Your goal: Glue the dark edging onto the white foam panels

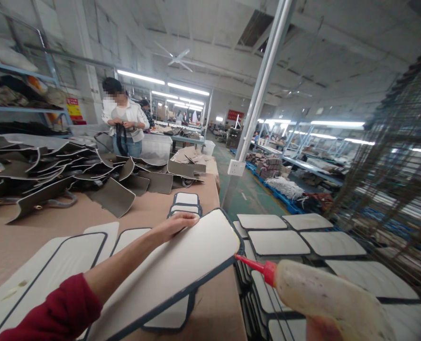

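Observation:
My left hand grips the upper edge of a long white panel with dark edging and rounded corners, tilted above the table. At the lower right, a cloudy squeeze bottle with a red nozzle points left, its tip at the panel's right corner. A thin yellowish line shows along that corner's edge. My right hand is around the bottle's underside, mostly hidden by it. Beneath and left of the held panel lie more white panels with dark borders.
Dark curved pieces are heaped across the brown table. Small bordered panels lie beyond my left hand. Stacks of white panels stand at right, near a metal post. A person stands behind the heap.

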A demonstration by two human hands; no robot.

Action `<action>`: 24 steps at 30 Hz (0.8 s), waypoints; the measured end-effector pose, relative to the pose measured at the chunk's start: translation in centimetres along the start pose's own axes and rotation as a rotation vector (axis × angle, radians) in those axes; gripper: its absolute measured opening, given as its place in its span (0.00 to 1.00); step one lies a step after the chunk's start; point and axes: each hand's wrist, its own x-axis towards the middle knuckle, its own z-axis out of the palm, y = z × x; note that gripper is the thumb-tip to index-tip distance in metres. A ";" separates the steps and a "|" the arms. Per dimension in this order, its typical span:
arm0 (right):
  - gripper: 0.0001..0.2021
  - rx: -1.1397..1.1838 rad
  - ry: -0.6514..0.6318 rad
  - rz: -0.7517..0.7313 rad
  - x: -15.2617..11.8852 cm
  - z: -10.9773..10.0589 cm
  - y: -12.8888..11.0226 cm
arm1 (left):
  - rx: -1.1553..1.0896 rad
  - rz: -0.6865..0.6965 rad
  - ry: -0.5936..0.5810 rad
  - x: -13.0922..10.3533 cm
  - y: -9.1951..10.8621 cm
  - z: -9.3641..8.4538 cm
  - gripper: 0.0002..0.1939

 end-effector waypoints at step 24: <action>0.23 0.339 0.042 0.079 -0.1 2.8 -0.2 | -0.115 -0.057 0.029 -0.4 -1.6 0.5 0.27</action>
